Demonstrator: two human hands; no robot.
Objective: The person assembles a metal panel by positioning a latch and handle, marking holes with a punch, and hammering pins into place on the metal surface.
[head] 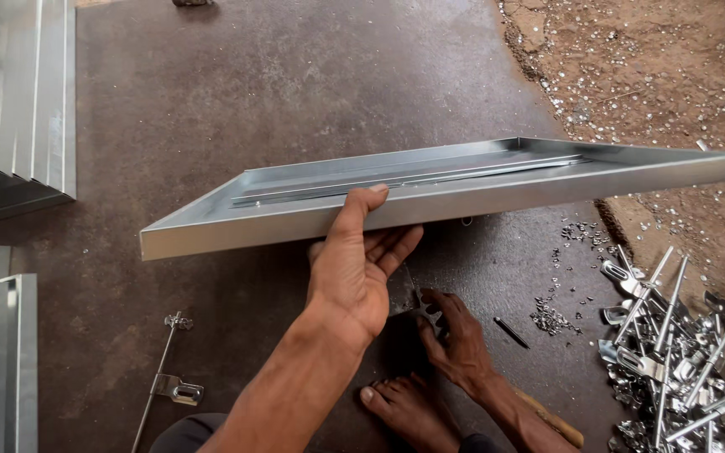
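Note:
My left hand (354, 268) holds up a long shallow galvanised sheet-metal tray (497, 180) by its near wall, thumb on the rim and fingers underneath. The tray hangs tilted above the dark floor, with a flat metal strip (413, 176) lying inside it. Lower down, my right hand (456, 335) rests on the floor, its fingers closed on a small dark metal piece (426, 315). Its exact shape is unclear. My bare foot (409, 407) is just below that hand.
A pile of metal rods and latch parts (681, 361) lies at the right. Stacked sheet-metal panels (18, 101) stand at the left. On the floor are a thin rod with a bracket (169, 382), small metal scraps (549, 317), a dark pin (511, 332) and a wooden handle (554, 419).

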